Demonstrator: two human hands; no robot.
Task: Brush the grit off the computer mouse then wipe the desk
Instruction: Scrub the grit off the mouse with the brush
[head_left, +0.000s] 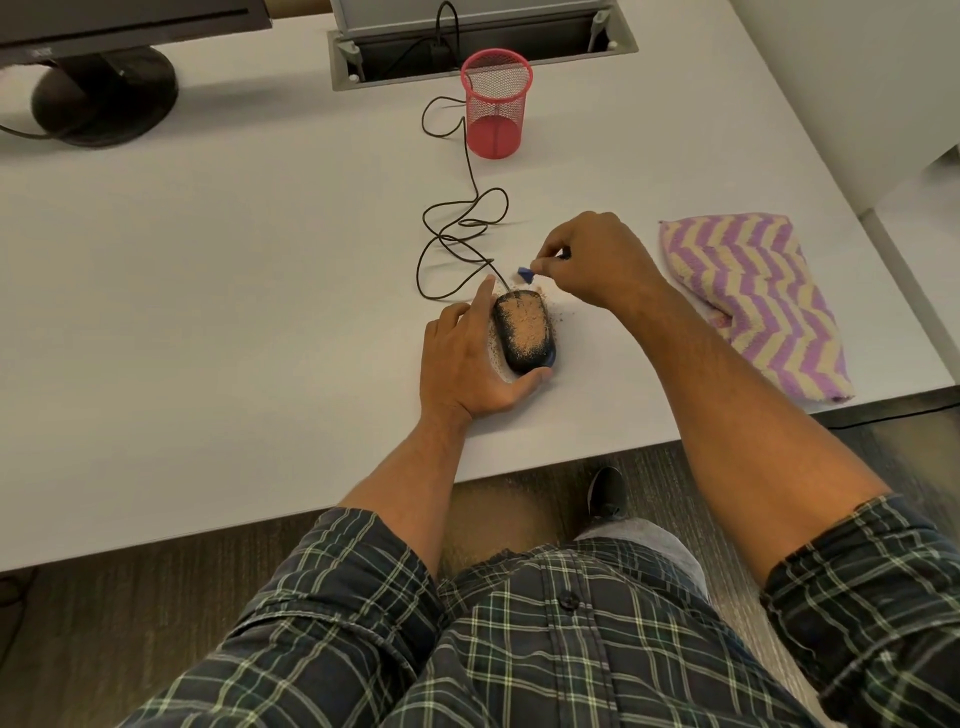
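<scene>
Both hands busy: left hand (470, 364) cups gritty computer mouse (523, 331) steady; right hand (592, 260) pinches small blue brush (524, 274) just beyond it, poised to sweep.

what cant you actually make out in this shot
Head view only:
- Brush: just a blue tip shows; the right hand hides the rest.
- Mouse: left side behind the left hand.
- Monitor: cut off by the top edge.
- Cup: contents unclear through the mesh.
</scene>
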